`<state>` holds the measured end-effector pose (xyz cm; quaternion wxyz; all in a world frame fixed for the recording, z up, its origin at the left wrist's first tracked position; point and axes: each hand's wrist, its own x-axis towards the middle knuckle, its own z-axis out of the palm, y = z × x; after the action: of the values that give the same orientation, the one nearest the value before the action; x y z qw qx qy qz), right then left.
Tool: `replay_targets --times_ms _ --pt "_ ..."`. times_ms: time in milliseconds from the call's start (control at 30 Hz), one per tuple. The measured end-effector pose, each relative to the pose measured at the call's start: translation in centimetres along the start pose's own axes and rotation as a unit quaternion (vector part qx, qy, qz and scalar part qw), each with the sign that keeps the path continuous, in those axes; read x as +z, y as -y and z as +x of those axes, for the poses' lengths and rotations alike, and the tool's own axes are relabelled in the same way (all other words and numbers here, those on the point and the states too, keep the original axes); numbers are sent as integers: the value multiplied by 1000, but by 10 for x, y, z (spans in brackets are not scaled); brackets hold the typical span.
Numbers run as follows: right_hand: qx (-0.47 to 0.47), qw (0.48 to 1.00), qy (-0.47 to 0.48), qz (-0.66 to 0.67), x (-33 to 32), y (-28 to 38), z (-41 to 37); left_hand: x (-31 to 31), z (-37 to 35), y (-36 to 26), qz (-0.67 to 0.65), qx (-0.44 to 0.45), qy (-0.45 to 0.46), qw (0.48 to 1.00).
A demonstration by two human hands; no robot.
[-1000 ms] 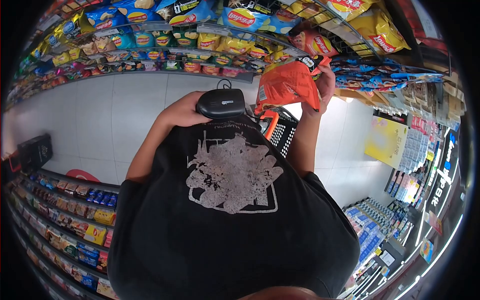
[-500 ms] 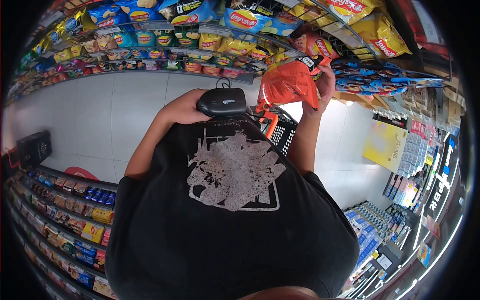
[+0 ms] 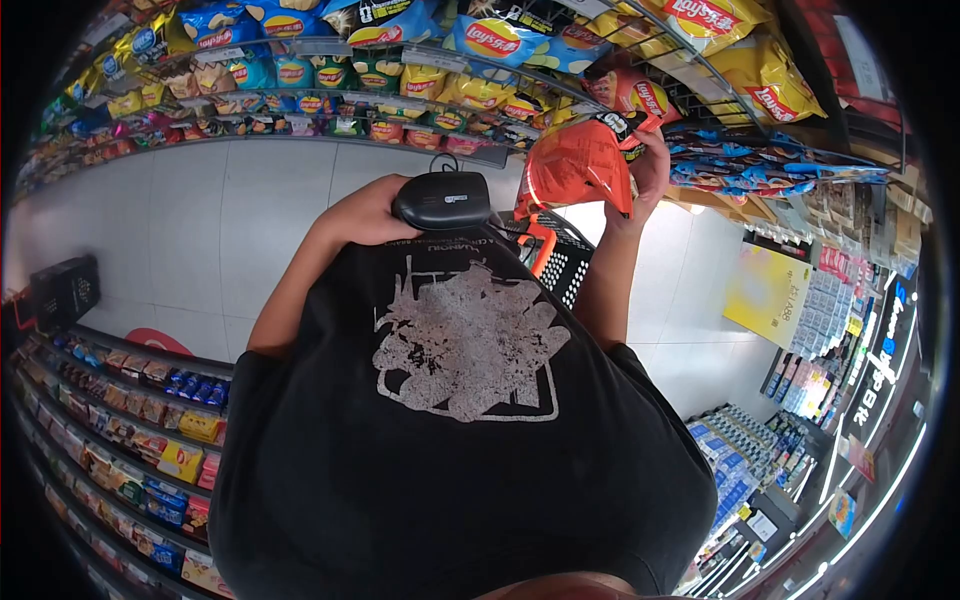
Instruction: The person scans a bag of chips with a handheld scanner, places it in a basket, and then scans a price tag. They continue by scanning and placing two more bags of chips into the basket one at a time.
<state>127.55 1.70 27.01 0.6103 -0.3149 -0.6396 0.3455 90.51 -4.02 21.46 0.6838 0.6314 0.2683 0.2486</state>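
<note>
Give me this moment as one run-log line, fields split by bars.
left hand: holds black device | right hand: holds red bag | basket: partly visible between arms | chips: on shelves ahead

two hands [image 3: 376, 212] hold one device [image 3: 442, 203] and one bag [image 3: 575, 172].

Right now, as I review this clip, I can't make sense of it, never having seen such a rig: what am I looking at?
There is no robot: these are a person's bare hands. Every picture comes from one camera worn on the head, looking down, so the black shirt fills the lower middle. The wide lens bends straight lines.

The left hand holds a rounded black device; I can't tell what it is for. The right hand holds an orange bag. No tabletop shows: below is a tiled floor, and between the arms a black basket with an orange handle. Beyond the hands, chip bags line the shelves.
</note>
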Motion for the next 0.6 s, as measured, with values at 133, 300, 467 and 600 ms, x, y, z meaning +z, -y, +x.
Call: replay_targets --times_ms 133,300,467,600 --pt "12 999 -43 -17 4 -2 -2 0 -1 -2 -3 -9 3 1000" --pt "8 998 -50 -25 5 -1 -2 2 -3 -3 -11 -23 -18 1000" --pt "2 999 -42 -27 4 1 -1 -1 -2 0 5 -14 1 1000" --pt "-3 1000 -27 0 0 1 -1 0 -2 -1 7 -26 -10 1000"
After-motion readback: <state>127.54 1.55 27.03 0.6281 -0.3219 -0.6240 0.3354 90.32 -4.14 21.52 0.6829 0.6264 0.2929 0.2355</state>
